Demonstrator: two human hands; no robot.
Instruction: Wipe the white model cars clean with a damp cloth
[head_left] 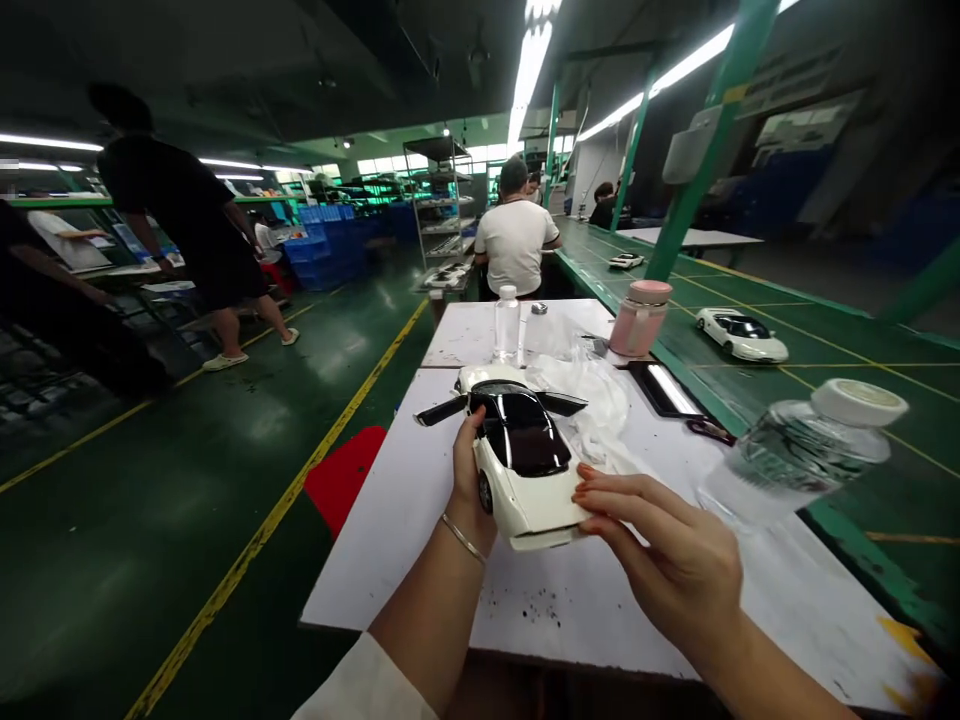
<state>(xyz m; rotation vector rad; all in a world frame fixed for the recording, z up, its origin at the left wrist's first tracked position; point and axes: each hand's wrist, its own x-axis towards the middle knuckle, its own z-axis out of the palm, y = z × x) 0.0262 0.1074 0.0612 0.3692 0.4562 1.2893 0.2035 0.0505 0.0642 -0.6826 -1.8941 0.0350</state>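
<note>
A white model car (536, 500) with a glossy black roof is held up above the white tabletop, its rear end towards me. Both of its doors stand swung out to the sides. My left hand (472, 480) is closed around the car's left side, thumb up by the roof edge; the fingers beneath are hidden. On the rear right corner, my right hand (660, 545) grips the body with its fingertips and thumb. Crumpled white plastic (600, 400) lies just beyond the car.
On the white table (382, 560) stand a clear bottle (507, 325), a pink jar (640, 322) and a large tilted bottle (802, 455). A phone (664, 388) lies at the right. Another model car (741, 335) sits on the green line. A red stool (345, 475) is left; people work around.
</note>
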